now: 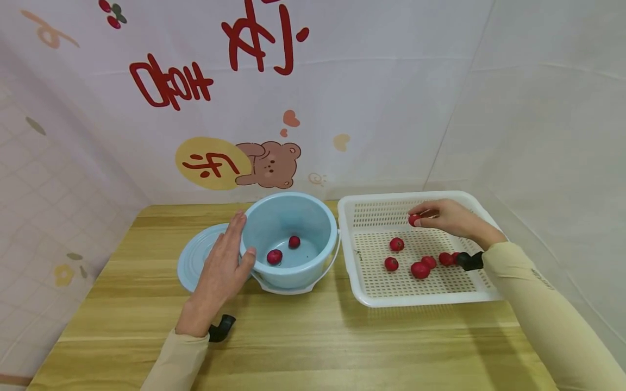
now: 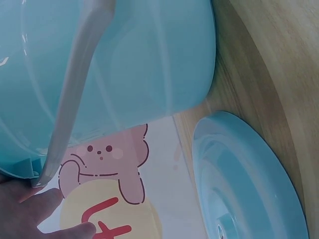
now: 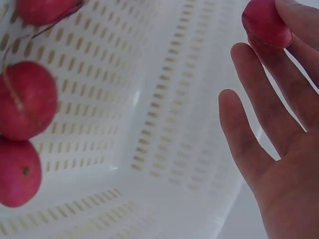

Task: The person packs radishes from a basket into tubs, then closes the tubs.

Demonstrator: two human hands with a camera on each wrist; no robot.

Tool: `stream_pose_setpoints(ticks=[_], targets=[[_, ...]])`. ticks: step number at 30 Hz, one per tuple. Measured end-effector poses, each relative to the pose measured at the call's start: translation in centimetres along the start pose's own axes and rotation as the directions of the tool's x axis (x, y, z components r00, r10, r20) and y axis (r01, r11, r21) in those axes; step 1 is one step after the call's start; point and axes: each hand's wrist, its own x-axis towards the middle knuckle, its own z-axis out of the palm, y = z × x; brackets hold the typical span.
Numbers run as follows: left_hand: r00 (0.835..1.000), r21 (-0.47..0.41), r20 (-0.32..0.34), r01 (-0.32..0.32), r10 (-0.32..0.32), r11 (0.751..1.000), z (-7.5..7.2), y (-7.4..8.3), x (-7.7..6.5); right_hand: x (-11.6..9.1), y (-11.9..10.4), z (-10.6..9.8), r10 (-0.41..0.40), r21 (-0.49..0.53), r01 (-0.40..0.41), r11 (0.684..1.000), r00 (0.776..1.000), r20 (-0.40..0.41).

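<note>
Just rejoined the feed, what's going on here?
A person's right hand pinches a round red radish over the white perforated plastic basket, where more radishes lie. Their left hand lies against the round light-blue plastic bucket, which holds two radishes. The round light-blue lid lies on the wood-grain table.

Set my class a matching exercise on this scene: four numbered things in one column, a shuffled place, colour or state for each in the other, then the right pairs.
Things:
1. Lid
2. Bucket
3. Basket
4. Right hand

Descriptions:
A. White, with rows of slots
B. Pinching a radish in its fingers
C. Light blue, with just two radishes inside
D. On the table, left of the bucket

Right pairs: 1-D, 2-C, 3-A, 4-B
</note>
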Motion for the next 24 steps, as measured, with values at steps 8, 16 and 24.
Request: stream_pose_setpoints(ticks=[8,16,24], targets=[[1.0,-0.001,-0.005,0.007,-0.007,1.0,0.0,-0.2,-0.2,-0.7,-1.8,-0.4,-0.02,0.064,0.022,0.998,0.999,-0.034],[1.0,-0.005,-0.021,-0.011,0.011,1.0,0.0,-0.2,-0.3,-1.3,-4.0,0.0,-0.047,0.15,0.058,0.987,0.996,-0.076],[1.0,0.0,-0.009,-0.017,0.017,1.0,0.1,-0.1,-0.1,-2.1,-7.2,0.1,-0.036,0.071,0.048,0.996,0.987,-0.16]])
